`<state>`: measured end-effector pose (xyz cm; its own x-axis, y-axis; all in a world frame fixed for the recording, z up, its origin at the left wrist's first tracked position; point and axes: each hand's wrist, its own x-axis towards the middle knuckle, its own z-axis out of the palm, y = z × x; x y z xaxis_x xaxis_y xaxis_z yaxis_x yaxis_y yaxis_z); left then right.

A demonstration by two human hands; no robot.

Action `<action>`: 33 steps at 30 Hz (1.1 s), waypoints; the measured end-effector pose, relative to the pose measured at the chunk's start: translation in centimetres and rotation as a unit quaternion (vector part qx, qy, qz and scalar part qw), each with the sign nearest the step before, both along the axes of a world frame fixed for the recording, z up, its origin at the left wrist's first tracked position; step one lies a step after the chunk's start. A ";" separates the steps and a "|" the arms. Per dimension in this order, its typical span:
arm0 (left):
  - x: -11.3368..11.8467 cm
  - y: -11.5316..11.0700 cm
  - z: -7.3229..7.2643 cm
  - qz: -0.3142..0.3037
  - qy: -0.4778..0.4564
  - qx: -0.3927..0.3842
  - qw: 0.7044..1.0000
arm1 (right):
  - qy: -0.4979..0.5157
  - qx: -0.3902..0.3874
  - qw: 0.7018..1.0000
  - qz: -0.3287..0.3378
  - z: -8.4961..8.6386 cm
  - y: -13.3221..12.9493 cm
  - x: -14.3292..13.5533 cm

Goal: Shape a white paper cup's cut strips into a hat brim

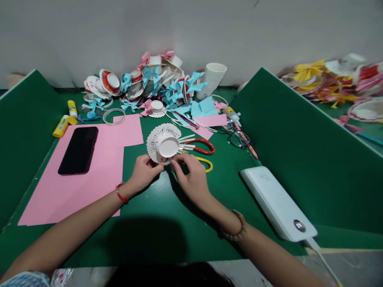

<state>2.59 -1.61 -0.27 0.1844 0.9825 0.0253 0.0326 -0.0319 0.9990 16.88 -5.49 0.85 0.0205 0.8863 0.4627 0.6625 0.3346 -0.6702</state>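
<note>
A white paper cup (169, 147), cut into strips that are splayed outward, stands base toward me in the middle of the green table. The strips on its left overlap into a pleated, fan-like ring, while several at the right stick out straight and loose. My left hand (145, 171) is closed on the ring's lower left edge, thumb toward the front. Close beside it, my right hand (191, 173) pinches at the lower edge of the same cup; its fingertips partly hide the strip there. Scissors (206, 146) with one red and one yellow handle lie just behind my right hand, blades mostly covered.
Pink paper sheets (80, 195) carry a black phone (79, 150) at left. Glue sticks (61, 126) lie beyond. Finished cut-cup pieces with bows (151, 79) are heaped at the back, near stacked cups (213, 77). Glasses (239, 139) and a white power bank (278, 203) lie right, beside a green divider (314, 159).
</note>
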 end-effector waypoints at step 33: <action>-0.2 -0.4 1.2 -0.074 0.088 0.059 0.992 | 0.185 -0.068 0.980 0.031 0.1 0.2 0.3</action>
<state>2.40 -2.06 0.93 0.3376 0.9367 0.0929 0.1934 -0.1657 0.9670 17.19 -5.27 0.92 0.1081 0.9443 0.3108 0.3473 0.2571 -0.9018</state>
